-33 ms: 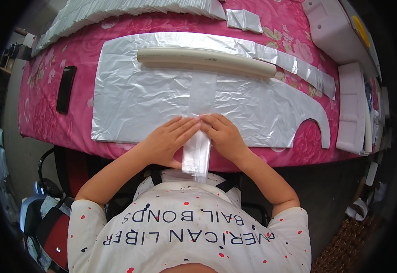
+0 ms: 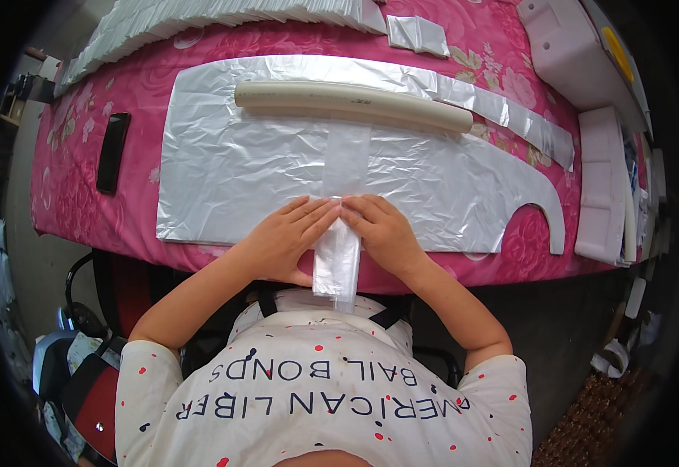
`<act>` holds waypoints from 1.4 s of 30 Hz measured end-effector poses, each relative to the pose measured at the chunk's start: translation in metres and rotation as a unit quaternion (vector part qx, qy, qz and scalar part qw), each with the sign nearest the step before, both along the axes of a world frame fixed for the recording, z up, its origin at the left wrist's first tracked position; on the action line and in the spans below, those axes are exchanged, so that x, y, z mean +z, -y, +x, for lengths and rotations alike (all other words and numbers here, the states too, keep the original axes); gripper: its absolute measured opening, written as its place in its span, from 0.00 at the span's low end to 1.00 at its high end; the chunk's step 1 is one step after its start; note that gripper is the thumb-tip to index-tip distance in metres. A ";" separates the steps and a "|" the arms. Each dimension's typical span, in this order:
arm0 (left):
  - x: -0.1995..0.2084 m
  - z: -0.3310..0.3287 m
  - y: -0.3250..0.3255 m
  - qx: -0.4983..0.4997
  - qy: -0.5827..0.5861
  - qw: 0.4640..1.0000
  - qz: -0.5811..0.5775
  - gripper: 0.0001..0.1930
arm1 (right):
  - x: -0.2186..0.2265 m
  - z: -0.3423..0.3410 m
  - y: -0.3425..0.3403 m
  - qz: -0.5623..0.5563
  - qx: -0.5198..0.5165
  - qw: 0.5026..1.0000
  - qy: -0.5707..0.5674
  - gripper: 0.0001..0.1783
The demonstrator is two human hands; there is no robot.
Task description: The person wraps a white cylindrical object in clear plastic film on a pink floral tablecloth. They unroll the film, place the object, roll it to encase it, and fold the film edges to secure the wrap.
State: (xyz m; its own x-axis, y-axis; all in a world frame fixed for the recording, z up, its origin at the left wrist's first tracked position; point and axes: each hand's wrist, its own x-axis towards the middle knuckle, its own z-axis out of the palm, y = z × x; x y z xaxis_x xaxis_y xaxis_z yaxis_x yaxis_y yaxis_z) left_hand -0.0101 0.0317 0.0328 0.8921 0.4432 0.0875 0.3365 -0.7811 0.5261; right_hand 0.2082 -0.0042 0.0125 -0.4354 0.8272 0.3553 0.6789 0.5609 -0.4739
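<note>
1. The left hand [image 2: 293,237] has its fingers stretched and close together, the thumb set apart; its fingertips rest on a narrow plastic strip [image 2: 336,268].
2. The right hand [image 2: 385,233] has bent fingers, and their tips meet the left fingertips at the strip. Whether either hand is pinching it, I cannot tell.
3. Counting from these fingertips, the strip's shiny end goes to six o'clock, past the table edge; its other part goes to twelve, over a large plastic sheet [image 2: 238,171].
4. At twelve o'clock a pale tube [image 2: 355,107] lies across the sheet.
5. Between nine and ten o'clock is a black phone [image 2: 112,154], on the pink tablecloth [image 2: 75,187].
6. At eleven o'clock stands a row of folded plastic [image 2: 223,15].
</note>
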 end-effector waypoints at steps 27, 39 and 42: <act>-0.018 0.041 -0.013 0.178 0.005 0.981 0.075 0.31 | 0.010 0.011 -0.045 0.100 -0.064 0.986 0.117 0.27; -0.029 0.034 -0.029 0.095 0.059 0.978 0.177 0.24 | -0.002 0.032 -0.061 0.003 0.045 0.999 0.002 0.22; -0.022 0.021 -0.008 0.064 0.084 0.981 0.164 0.24 | -0.003 0.026 -0.040 0.026 0.061 0.998 -0.015 0.13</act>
